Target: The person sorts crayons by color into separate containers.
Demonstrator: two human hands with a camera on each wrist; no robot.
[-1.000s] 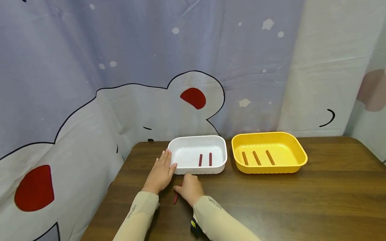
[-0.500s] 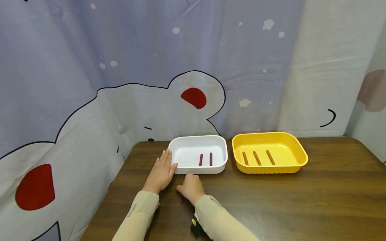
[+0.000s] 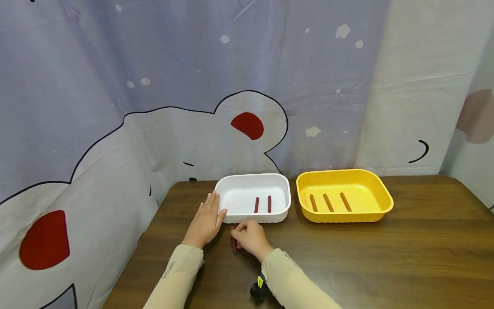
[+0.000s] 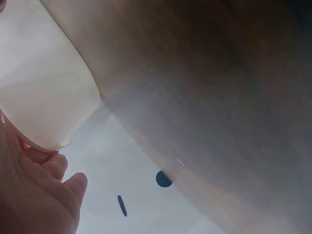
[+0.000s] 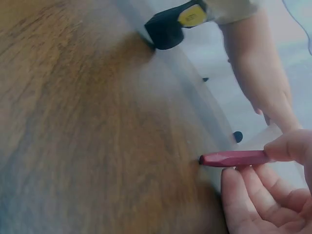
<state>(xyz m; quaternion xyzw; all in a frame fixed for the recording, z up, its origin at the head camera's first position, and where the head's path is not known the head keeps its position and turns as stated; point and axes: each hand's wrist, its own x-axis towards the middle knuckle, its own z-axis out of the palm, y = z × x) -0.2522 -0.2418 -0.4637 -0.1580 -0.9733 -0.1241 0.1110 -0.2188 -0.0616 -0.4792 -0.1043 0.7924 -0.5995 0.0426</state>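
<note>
My left hand (image 3: 205, 222) lies with straight fingers along the left wall of a white plastic basket (image 3: 278, 217); its thumb touches the front corner. In the left wrist view, the fingers (image 4: 54, 165) meet the basket's rim. Two dark red sticks (image 3: 269, 204) lie inside the basket. Just in front of it, my right hand (image 3: 252, 238) pinches another dark red stick (image 3: 234, 246) between thumb and fingers. The right wrist view shows this stick (image 5: 234, 158) as slim and faceted, with a dark tip at its far end.
To the right of the white basket stands a yellow basket (image 3: 380, 216) holding three brownish-orange sticks (image 3: 329, 202). Both stand near the back edge of the wooden table (image 3: 347, 266), before a patterned curtain (image 3: 324, 86). A black device (image 3: 258, 289) is by the right wrist.
My right hand has shifted right and turned, with the pinched stick carried right and showing more clearly. My left hand stays on the white basket.
</note>
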